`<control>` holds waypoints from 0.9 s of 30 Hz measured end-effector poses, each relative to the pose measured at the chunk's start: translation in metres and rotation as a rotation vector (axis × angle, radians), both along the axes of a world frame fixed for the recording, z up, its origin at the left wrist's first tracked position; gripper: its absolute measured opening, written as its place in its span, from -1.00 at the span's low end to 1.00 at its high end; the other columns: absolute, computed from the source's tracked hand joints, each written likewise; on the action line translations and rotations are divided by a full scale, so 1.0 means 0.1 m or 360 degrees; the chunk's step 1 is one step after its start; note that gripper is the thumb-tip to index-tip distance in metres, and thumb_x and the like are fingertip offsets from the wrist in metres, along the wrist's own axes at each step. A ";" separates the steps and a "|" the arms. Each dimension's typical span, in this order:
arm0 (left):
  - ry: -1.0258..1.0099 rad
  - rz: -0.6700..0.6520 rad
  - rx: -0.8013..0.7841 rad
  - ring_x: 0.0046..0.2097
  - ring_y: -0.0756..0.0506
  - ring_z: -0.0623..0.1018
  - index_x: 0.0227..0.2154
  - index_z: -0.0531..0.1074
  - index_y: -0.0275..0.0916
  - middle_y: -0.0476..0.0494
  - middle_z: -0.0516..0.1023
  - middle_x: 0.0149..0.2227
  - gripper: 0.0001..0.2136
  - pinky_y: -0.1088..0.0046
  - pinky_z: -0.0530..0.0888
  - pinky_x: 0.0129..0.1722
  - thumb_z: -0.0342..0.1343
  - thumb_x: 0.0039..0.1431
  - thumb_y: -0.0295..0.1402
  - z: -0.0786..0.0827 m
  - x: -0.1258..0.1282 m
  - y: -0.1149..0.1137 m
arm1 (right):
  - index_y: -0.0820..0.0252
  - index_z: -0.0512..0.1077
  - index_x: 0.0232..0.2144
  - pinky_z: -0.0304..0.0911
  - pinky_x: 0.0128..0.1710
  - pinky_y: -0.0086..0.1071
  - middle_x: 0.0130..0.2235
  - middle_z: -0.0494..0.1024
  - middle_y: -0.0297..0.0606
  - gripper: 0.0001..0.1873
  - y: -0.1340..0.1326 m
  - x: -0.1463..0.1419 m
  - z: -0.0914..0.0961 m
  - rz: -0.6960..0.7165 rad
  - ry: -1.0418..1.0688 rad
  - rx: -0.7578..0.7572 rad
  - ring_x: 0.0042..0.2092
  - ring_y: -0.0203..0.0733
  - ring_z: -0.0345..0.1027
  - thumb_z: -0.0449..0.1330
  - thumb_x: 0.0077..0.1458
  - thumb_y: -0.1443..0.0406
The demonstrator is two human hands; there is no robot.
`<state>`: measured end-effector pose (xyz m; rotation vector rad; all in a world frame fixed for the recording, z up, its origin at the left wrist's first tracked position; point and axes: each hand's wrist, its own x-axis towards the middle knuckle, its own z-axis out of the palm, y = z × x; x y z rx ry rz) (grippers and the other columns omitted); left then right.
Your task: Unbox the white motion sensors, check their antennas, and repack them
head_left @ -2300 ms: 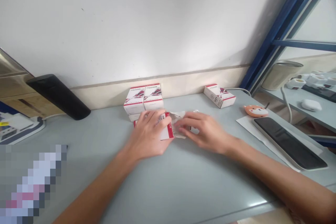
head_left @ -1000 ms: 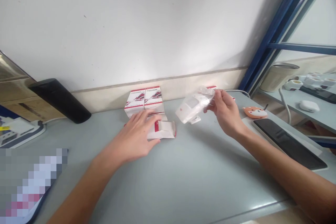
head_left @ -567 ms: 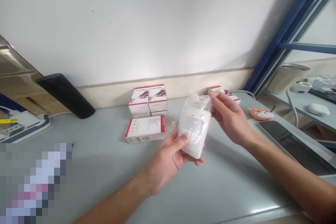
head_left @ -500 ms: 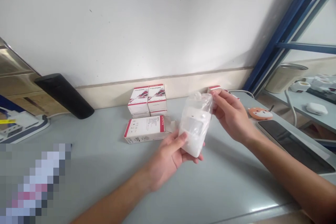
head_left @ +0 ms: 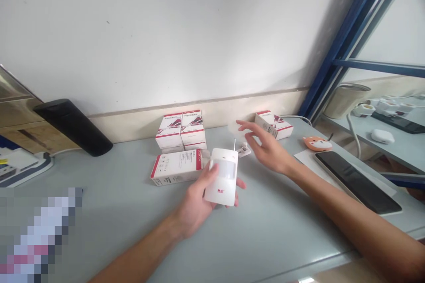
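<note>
My left hand [head_left: 195, 201] grips a white plastic sensor device [head_left: 222, 176] with a thin antenna, held upright above the grey table [head_left: 133, 230]. My right hand [head_left: 265, 148] hovers further back with fingers spread and nothing in it. A small white bracket part [head_left: 244, 150] lies just under its fingers. An opened red and white box [head_left: 175, 167] lies on its side to the left of the device.
Two red and white boxes [head_left: 182, 130] stand against the wall, another [head_left: 273, 124] at the right. A black cylinder [head_left: 73, 127] lies at the left. An orange fox-shaped item [head_left: 317, 143] and a dark phone [head_left: 357, 181] on paper sit at the right. A blue shelf frame [head_left: 345, 40] stands beyond.
The right hand pulled the clear plastic bag off the device and let go; the bag is out of sight. The left hand holds the bare device, lowered slightly.
</note>
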<state>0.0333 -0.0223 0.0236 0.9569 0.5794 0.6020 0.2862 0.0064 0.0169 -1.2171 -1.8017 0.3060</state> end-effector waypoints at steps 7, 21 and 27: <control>-0.0082 0.0098 -0.0120 -0.30 -0.18 0.58 0.11 0.47 -0.25 -0.30 0.65 -0.21 -0.39 0.28 0.40 -0.23 -0.13 0.43 0.18 0.00 0.03 0.02 | -0.07 0.38 0.29 0.25 0.33 0.06 0.33 0.47 -0.18 -0.58 -0.08 -0.01 0.10 -0.0079 0.0074 -0.0080 0.32 0.04 0.36 0.01 0.48 0.11; -0.0107 0.0023 -0.0132 -0.19 -0.22 0.58 0.14 0.42 -0.26 -0.31 0.60 -0.16 -0.52 0.16 0.46 -0.10 -0.04 0.47 0.04 -0.04 0.05 -0.05 | 0.10 0.49 -0.27 -0.04 -0.43 -0.40 -0.50 0.13 -0.47 -0.46 -0.22 -0.37 0.06 0.0350 0.0904 -0.0961 -0.44 -0.30 -0.02 0.09 0.35 -0.20; -0.0139 -0.0039 -0.0104 -0.15 -0.28 0.61 0.19 0.38 -0.26 -0.32 0.61 -0.15 -0.49 0.11 0.46 -0.08 -0.10 0.48 0.04 -0.01 0.05 -0.03 | 0.12 0.50 -0.30 -0.06 -0.42 -0.38 -0.50 0.15 -0.46 -0.51 -0.24 -0.37 0.08 0.0258 0.0835 -0.0827 -0.43 -0.30 -0.02 0.10 0.38 -0.13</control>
